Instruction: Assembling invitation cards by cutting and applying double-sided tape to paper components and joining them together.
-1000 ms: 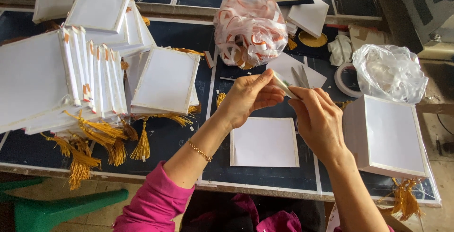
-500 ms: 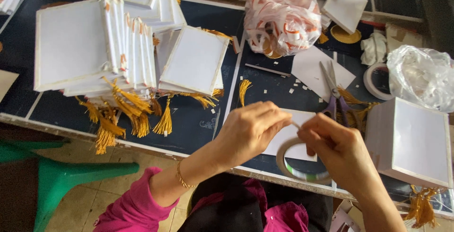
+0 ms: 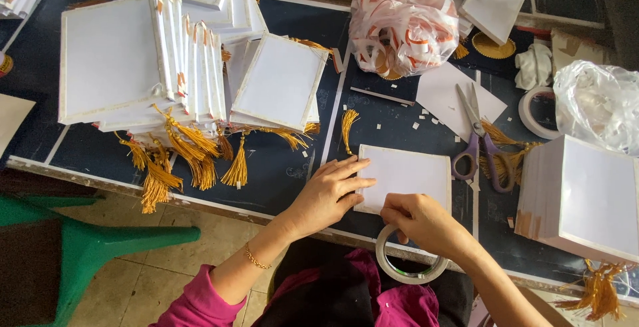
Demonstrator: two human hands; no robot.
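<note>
Left hand lies flat with fingers spread, grasping nothing, its fingertips pressing the left edge of the white card on the table. Right hand sits just beside it at the card's near edge, fingers curled and pinched on that edge, with a tape roll hanging under its palm. Beyond the right hand lie scissors; 1 loose tassel lies beyond the left.
</note>
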